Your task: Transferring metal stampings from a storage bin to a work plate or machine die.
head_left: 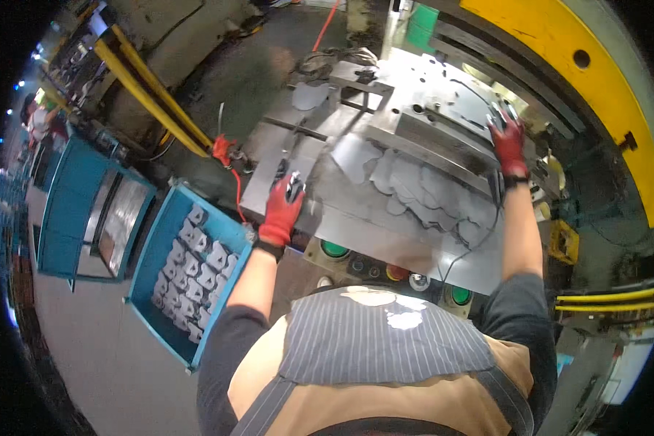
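Note:
My left hand (283, 209), in a red glove, is closed around a dark handled tool (295, 186) at the left edge of the steel press table (385, 243). A blurred flat metal blank (352, 156) hangs just beyond the tool's far end. My right hand (508, 142), also red-gloved, reaches out onto the grey die block (421, 116). Its fingertips rest on a flat grey metal piece (501, 111); whether they grip it is unclear. Several cut blanks (423, 195) lie overlapped on the table between my hands.
A blue bin (160, 240) of stamped parts stands at my lower left, with a blue cart (69, 211) beyond it. Green buttons (334, 248) and a red button (395, 272) sit on the table's front. The yellow press frame (581, 69) curves at the right; yellow rails (149, 94) run at the left.

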The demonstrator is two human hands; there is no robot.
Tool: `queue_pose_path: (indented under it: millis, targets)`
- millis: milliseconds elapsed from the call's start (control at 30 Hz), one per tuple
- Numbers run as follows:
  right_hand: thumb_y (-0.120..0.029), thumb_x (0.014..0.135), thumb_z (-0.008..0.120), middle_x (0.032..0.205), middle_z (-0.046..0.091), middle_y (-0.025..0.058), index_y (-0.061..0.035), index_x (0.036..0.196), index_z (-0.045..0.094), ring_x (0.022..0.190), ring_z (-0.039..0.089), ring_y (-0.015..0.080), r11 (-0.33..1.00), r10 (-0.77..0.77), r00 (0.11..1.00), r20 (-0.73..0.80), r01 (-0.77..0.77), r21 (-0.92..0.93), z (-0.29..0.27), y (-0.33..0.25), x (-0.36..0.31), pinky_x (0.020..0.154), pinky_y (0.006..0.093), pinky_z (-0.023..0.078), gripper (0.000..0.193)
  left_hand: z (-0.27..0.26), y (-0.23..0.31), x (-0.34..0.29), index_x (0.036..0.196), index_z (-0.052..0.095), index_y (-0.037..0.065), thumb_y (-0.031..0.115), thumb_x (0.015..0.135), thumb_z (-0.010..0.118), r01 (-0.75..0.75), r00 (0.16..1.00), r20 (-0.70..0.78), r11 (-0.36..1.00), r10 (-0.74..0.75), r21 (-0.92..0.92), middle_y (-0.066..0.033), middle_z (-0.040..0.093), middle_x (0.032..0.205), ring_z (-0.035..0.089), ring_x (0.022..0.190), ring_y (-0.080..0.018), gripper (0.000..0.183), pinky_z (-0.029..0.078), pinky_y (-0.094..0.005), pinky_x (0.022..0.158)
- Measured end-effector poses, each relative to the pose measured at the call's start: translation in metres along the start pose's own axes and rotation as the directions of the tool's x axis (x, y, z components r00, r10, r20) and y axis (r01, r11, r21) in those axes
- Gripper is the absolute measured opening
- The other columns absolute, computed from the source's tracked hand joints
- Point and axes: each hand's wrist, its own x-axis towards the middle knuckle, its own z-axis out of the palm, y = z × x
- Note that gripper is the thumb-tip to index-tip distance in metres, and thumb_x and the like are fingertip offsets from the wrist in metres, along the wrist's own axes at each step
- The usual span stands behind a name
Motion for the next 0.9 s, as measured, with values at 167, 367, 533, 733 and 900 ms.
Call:
queue_pose_path:
  millis: [167, 367, 533, 733, 900]
  targets:
    - [-0.027, 0.081, 0.070, 0.132, 0.045, 0.0216, -0.0018, 0.120, 0.055, 0.124, 0.042, 0.0335, 0.675, 0.442, 0.863, 0.244, -0.499, 0.543, -0.070, -0.025, -0.154, 0.105, 0.0404, 0.031, 0.049, -0.001, -0.029, 0.048, 0.126, 0.049, 0.010, 0.035, 0.074, 0.069, 0.124, 0.965, 0.093, 0.741, -0.244, 0.660, -0.0168, 0.058, 0.108, 0.055, 0.106, -0.0347, 0.061, 0.044, -0.0421, 0.090]
    - [-0.019, 0.081, 0.070, 0.123, 0.053, 0.0167, -0.0005, 0.118, 0.056, 0.113, 0.051, 0.0271, 0.662, 0.679, 0.713, 0.176, -0.698, 0.274, -0.133, 0.019, -0.328, 0.097, 0.0361, 0.039, 0.043, 0.043, -0.097, 0.102, 0.097, 0.062, 0.004, 0.034, 0.081, 0.059, 0.029, 0.962, 0.204, 0.813, -0.180, 0.581, -0.0228, 0.063, 0.086, 0.061, 0.088, -0.0391, 0.034, 0.049, -0.0461, 0.076]
    - [-0.018, 0.081, 0.071, 0.108, 0.062, 0.0105, -0.0006, 0.116, 0.057, 0.099, 0.058, 0.0203, 0.326, 0.835, 0.455, 0.308, -0.862, 0.389, -0.149, 0.035, -0.395, 0.089, 0.0329, 0.044, 0.042, 0.001, -0.153, 0.152, 0.073, 0.055, 0.016, 0.040, 0.086, 0.057, 0.497, 0.705, 0.699, 0.785, -0.119, -0.368, -0.0026, 0.055, 0.061, 0.054, 0.053, -0.0167, 0.028, 0.044, -0.0292, 0.046]
    - [-0.022, 0.083, 0.069, 0.111, 0.062, 0.0108, 0.0031, 0.114, 0.057, 0.100, 0.058, 0.0199, 0.190, 0.956, 0.263, 0.130, -0.893, 0.407, -0.139, 0.075, -0.502, 0.089, 0.0323, 0.045, 0.042, 0.006, -0.075, 0.171, 0.080, 0.052, 0.013, 0.032, 0.096, 0.043, 0.722, 0.651, 0.753, -0.227, -0.097, -0.654, 0.0036, 0.047, 0.056, 0.046, 0.045, -0.0094, 0.026, 0.042, -0.0251, 0.043]
    - [-0.020, 0.091, 0.053, 0.118, 0.059, 0.0117, -0.0007, 0.119, 0.056, 0.108, 0.054, 0.0227, 0.019, 0.858, 0.239, 0.455, -0.900, 0.436, -0.103, 0.059, -0.564, 0.092, 0.0341, 0.044, 0.034, -0.036, -0.086, 0.062, 0.105, 0.057, 0.000, 0.013, 0.086, 0.052, -0.072, 0.996, -0.083, 0.932, 0.045, -0.356, -0.0107, 0.063, 0.099, 0.060, 0.094, -0.0232, 0.024, 0.047, -0.0338, 0.087]
